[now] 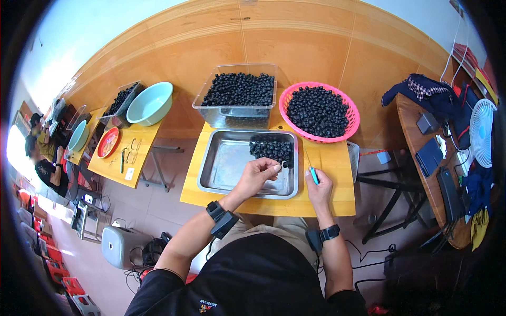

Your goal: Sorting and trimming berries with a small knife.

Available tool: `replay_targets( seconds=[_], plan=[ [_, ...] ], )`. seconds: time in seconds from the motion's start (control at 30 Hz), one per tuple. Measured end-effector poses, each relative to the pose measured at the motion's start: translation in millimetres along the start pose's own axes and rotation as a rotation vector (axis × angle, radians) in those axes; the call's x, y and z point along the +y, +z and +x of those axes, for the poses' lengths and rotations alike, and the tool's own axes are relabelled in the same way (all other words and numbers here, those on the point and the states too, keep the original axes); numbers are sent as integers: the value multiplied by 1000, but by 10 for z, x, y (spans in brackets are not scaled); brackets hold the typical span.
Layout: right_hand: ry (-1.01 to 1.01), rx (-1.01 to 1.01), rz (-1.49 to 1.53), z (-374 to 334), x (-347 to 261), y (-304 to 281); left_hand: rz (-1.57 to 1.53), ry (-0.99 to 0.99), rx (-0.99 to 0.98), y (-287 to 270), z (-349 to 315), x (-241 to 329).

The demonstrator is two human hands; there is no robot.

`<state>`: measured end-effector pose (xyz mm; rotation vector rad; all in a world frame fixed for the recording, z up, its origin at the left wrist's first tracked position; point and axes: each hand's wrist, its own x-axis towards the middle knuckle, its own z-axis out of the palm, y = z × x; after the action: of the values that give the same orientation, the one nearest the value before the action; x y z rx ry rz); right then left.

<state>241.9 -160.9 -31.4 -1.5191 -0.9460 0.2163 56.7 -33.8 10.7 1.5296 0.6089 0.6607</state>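
Note:
My left hand (259, 175) is over the right part of a shallow metal tray (224, 181), thumb and forefinger pinched together. At their tips is a small dark round ball (285, 164) with a pale spot, like a berry or a bead. Just beyond the fingers, more black balls (266, 148) lie heaped in the tray's far right corner. Outside the tray's right edge, my right hand (320, 190) is closed around the teal handle of a thin-shafted tool (314, 176), which points away from me. The tip's exact shape is too small to tell.
Behind the tray stand a clear plastic bin (234, 115) and a pink basket (354, 117), both full of black balls. Leftward, another table (113, 164) bears a light-green basin (156, 107) and a red plate (108, 142). A cluttered brown table (414, 138) is at right.

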Motion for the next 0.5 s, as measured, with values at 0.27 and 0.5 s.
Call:
replay_targets(
  seconds=[0.27,0.5],
  plan=[
    [80,-214,338,-154,-660,89,-523,-154,-13,101,-295,106],
    [89,-356,454,-191,-766,173,-681,-206,-115,134,-441,104]
  ],
)
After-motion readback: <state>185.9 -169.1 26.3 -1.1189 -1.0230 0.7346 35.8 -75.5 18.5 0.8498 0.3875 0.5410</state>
